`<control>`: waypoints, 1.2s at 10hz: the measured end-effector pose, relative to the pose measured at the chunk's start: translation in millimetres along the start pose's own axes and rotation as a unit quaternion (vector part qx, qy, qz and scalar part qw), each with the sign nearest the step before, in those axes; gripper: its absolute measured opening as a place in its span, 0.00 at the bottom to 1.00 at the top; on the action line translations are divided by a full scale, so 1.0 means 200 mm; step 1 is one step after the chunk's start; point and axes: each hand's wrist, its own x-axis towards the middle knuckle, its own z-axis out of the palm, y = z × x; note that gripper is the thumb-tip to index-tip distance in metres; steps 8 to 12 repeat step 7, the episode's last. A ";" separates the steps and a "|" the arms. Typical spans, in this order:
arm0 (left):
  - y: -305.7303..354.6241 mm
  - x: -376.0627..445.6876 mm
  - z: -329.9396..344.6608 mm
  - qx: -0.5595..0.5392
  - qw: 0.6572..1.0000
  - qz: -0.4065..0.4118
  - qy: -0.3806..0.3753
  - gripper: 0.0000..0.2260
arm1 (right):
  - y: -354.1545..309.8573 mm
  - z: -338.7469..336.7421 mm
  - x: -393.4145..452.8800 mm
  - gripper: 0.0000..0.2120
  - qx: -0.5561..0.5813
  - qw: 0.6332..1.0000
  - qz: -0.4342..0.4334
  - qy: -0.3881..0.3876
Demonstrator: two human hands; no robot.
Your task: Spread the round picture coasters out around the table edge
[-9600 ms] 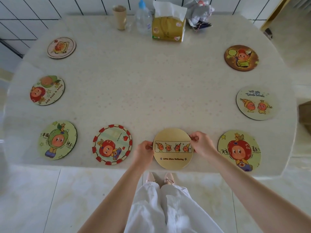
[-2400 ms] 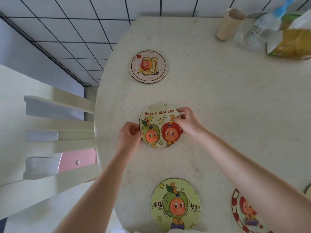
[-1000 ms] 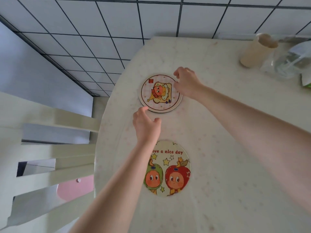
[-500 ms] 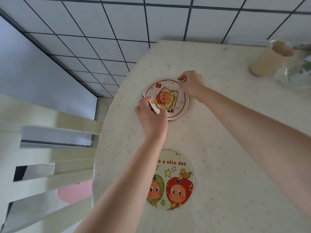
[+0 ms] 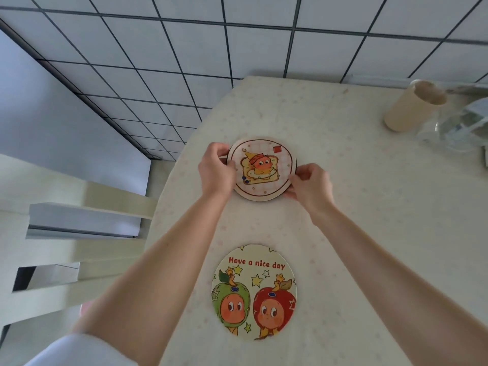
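Both hands now pinch the round toast-picture coaster (image 5: 262, 169) by its edges near the cream table's (image 5: 369, 207) left rim: left hand (image 5: 217, 170) and right hand (image 5: 311, 186) closed on it, having turned its picture upright, so this place looks nearly settled.

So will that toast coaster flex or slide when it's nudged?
Probably stiff: the toast coaster stays flat between the left hand and right hand. Thin, so likely light. Flat on the table, it may slide, not roll.

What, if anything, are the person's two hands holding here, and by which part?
Both hold the round toast-picture coaster by its rim: the left hand at its left edge, the right hand at its lower right edge. Whether it is lifted off the table cannot be told.
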 end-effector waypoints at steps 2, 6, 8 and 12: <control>-0.05 0.04 0.01 0.040 0.999 0.032 -0.010 0.12 | 0.02 0.02 -0.03 0.06 -0.039 0.999 -0.033 0.014; -0.07 -0.01 -0.08 0.134 0.974 0.130 -0.127 0.18 | -0.01 -0.05 -0.10 0.09 -0.154 0.988 -0.014 -0.021; -0.07 -0.11 -0.17 0.153 0.974 0.103 -0.134 0.19 | 0.00 -0.11 -0.21 0.08 -0.220 0.975 -0.012 -0.031; -0.07 -0.11 -0.17 0.153 0.974 0.103 -0.134 0.19 | 0.00 -0.11 -0.21 0.08 -0.220 0.975 -0.012 -0.031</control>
